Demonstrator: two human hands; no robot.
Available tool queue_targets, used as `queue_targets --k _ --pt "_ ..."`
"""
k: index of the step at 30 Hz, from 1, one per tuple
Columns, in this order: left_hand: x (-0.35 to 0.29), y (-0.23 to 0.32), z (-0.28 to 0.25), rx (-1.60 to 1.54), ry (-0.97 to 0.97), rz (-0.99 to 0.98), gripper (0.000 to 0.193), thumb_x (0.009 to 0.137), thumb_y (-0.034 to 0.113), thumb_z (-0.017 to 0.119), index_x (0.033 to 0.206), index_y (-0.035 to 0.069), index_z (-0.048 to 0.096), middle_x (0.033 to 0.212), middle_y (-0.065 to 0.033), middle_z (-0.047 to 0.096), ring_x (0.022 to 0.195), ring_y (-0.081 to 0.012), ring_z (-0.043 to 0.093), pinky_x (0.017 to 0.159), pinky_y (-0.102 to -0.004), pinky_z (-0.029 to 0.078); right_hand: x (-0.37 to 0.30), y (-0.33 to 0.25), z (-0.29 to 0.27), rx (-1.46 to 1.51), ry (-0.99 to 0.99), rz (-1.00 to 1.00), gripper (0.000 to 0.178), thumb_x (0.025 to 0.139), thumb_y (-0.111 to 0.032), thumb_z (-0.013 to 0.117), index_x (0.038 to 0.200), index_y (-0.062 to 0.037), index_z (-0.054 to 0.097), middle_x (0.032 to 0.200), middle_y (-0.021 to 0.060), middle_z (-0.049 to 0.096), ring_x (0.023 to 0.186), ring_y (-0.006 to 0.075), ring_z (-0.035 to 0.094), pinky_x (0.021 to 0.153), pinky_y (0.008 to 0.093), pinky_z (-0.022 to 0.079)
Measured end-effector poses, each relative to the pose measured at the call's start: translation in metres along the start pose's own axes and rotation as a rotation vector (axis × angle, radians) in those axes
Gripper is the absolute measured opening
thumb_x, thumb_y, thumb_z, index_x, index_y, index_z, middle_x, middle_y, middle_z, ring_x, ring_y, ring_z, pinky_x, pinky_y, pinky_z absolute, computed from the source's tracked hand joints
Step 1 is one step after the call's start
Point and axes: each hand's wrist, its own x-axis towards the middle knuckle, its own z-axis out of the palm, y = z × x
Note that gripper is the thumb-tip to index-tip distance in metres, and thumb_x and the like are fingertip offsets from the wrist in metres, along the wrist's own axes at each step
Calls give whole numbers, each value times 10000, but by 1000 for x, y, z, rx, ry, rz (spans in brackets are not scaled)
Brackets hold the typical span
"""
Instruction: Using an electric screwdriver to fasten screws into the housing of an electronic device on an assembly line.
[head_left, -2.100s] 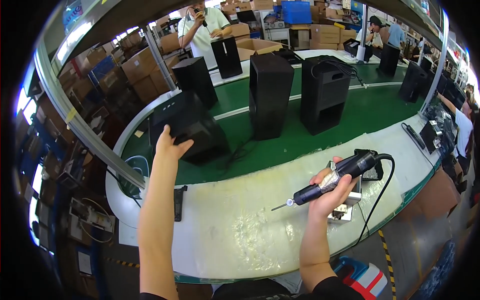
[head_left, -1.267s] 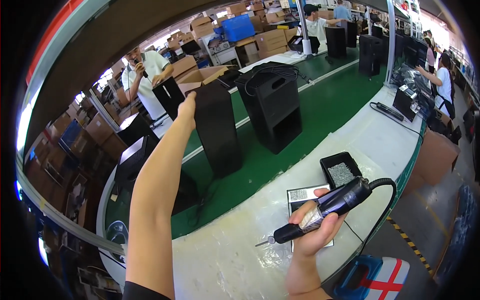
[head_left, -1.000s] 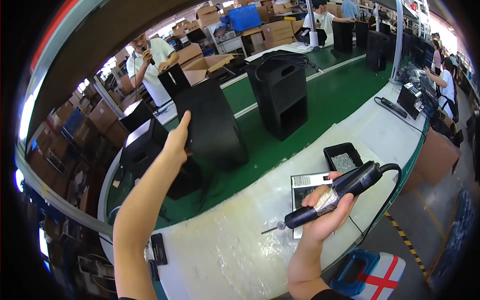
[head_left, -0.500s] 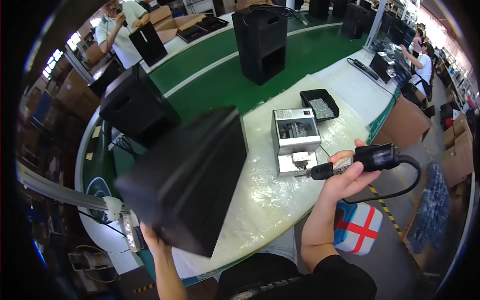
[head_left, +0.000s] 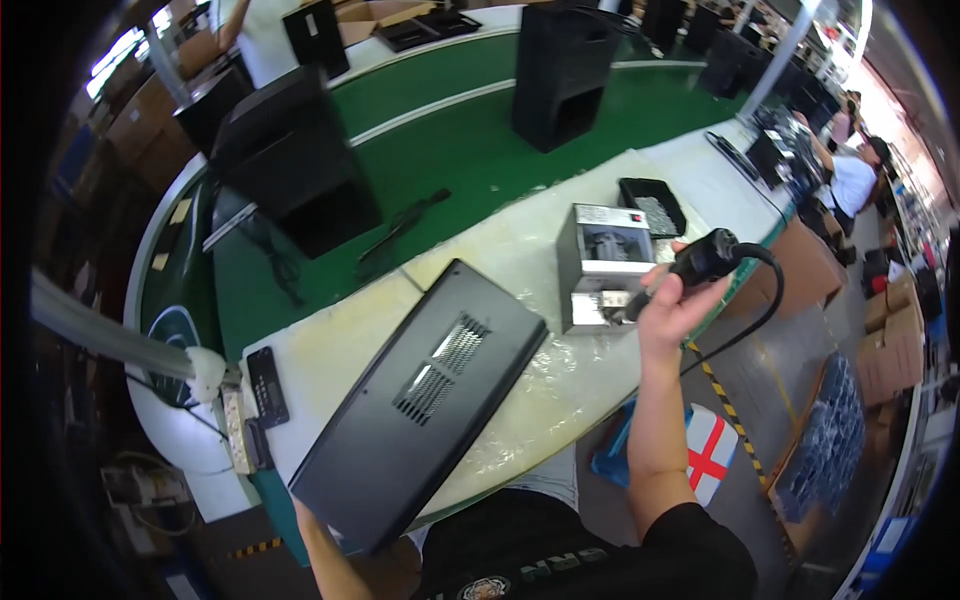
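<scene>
A black speaker cabinet (head_left: 365, 420) lies slantwise over the near part of the worktable, its slotted vent facing up. My left hand (head_left: 308, 518) is at its near left corner, gripping it from beneath; the fingers are mostly hidden. A corded black electric screwdriver (head_left: 708, 258) is in the grasp of my right hand (head_left: 672, 312). Its front end points left, close to the pick-up slot of a grey screw feeder (head_left: 612, 268). Whether the bit touches a screw there is too small to tell. Behind the feeder sits a black tray (head_left: 629, 187) of loose screws.
More black cabinets (head_left: 290, 150) (head_left: 562, 75) stand on the green conveyor (head_left: 450, 150). Left of my cabinet are a dark slim panel with buttons (head_left: 267, 388) and a metal post (head_left: 110, 335). Other people (head_left: 850, 178) work at far right. A white-and-red box (head_left: 708, 450) is below the table edge.
The cabinet has come down from a raised, tilted pose onto the table, and its vented face now shows. My right hand has moved the screwdriver's tip toward the feeder slot.
</scene>
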Motion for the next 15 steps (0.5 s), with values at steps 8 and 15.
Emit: queue_targets --k 8,15 --pt "40 268 -9 4 -188 262 444 931 289 523 1194 -68 538 1149 -182 615 1062 -260 594 965 -371 428 65 -105 54 147 84 -28 595 950 -379 454 1321 25 223 1158 271 494 540 189 552 455 263 474" --pt "42 313 61 576 -303 346 720 784 377 711 1302 -41 435 1159 -274 571 1038 -404 585 884 -406 479 78 -124 150 428 -2 -125 573 958 -382 453 1305 2 207 1096 254 525 519 173 567 443 253 458"
